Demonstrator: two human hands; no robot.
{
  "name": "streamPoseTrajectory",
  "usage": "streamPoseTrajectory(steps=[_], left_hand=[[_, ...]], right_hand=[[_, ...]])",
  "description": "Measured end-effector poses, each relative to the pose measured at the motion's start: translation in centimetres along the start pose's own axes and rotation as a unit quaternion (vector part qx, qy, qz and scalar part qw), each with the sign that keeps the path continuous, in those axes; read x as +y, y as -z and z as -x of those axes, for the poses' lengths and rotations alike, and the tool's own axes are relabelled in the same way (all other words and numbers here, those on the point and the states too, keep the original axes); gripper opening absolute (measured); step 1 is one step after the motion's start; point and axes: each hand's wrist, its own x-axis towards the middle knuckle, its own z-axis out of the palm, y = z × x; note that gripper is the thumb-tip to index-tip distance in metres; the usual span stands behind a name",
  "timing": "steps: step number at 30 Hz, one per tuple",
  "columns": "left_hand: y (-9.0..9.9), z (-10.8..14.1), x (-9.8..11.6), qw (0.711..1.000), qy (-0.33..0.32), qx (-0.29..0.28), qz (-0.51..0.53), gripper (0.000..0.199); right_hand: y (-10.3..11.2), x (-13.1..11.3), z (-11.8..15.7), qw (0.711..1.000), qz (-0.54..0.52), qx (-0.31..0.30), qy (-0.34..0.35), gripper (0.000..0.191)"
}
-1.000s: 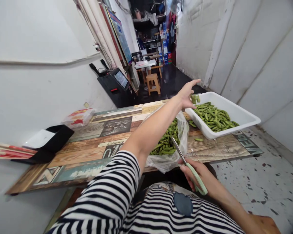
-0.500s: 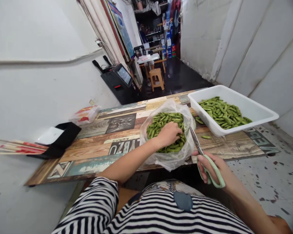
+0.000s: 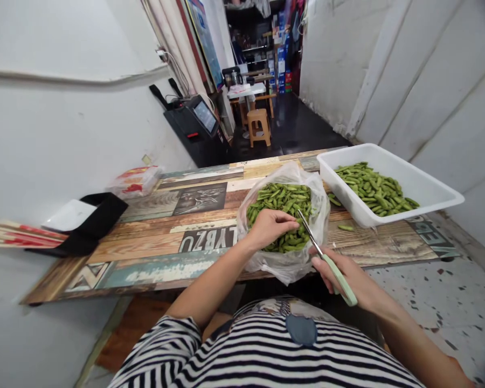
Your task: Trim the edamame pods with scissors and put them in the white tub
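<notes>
A clear plastic bag (image 3: 285, 270) stands open on the table, full of green soybean pods (image 3: 285, 195). Over the pods, my left hand (image 3: 269, 229) is closed in a pinch, its fingertips pressed together around a green pod that is mostly hidden. My right hand (image 3: 339, 269) grips the pale green handles of a pair of scissors (image 3: 341, 280). The scissor blades point up and left, with their tips close beside my left fingertips, above the bag.
A white plastic tub (image 3: 428, 196) with more pods stands at the table's right end. One loose pod (image 3: 345, 227) lies between bag and tub. At left are a black holder (image 3: 99, 221) with skewers and a plastic packet (image 3: 135, 180). Beyond the table stands a stool (image 3: 259, 127).
My left hand has lifted from among the pods with its fingers pinched. The scissors have moved left and closer to it, and their handles have come together.
</notes>
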Motion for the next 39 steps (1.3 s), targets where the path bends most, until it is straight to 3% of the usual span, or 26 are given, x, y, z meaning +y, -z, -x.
streamPoseTrajectory(steps=[5,8,12,18,22,26,32,35,37,39], left_hand=[[0.3,0.2,0.4,1.000,-0.006,-0.010,0.004,0.016],[0.5,0.3,0.5,0.999,0.024,-0.025,0.033,0.014],[0.6,0.7,0.6,0.984,0.098,-0.041,0.142,0.043],[-0.2,1.2,0.8,0.931,0.124,0.047,0.339,0.026],[-1.2,1.6,0.7,0.928,0.115,0.091,0.342,0.026],[-1.7,2.0,0.6,0.931,0.120,0.086,0.332,0.028],[0.1,1.5,0.1,0.926,0.120,0.129,0.333,0.015],[1.3,1.0,-0.2,0.953,0.122,0.093,0.260,0.004],[1.5,0.8,-0.6,0.988,0.086,0.075,0.108,0.009],[1.2,0.7,-0.8,0.994,-0.007,0.063,-0.092,0.011]], right_hand=[[0.0,-0.1,-0.2,1.000,0.018,0.010,0.022,0.038],[-0.1,0.2,-0.3,1.000,0.000,0.014,0.000,0.038],[-0.4,0.4,-0.4,0.999,-0.029,0.000,-0.012,0.041],[-0.6,-0.3,0.0,0.998,-0.058,-0.038,0.009,0.045],[-0.6,-1.2,0.2,0.997,-0.065,-0.040,0.002,0.047],[-1.3,-1.2,-0.3,0.997,-0.073,-0.032,-0.002,0.044],[-1.8,0.5,-0.9,0.992,-0.108,-0.012,-0.062,0.037],[-1.2,0.7,-0.4,0.992,-0.121,-0.027,-0.036,0.038],[-0.8,0.6,0.0,0.991,-0.130,-0.021,-0.022,0.039],[-0.6,0.6,0.2,0.991,-0.135,-0.010,-0.017,0.041]])
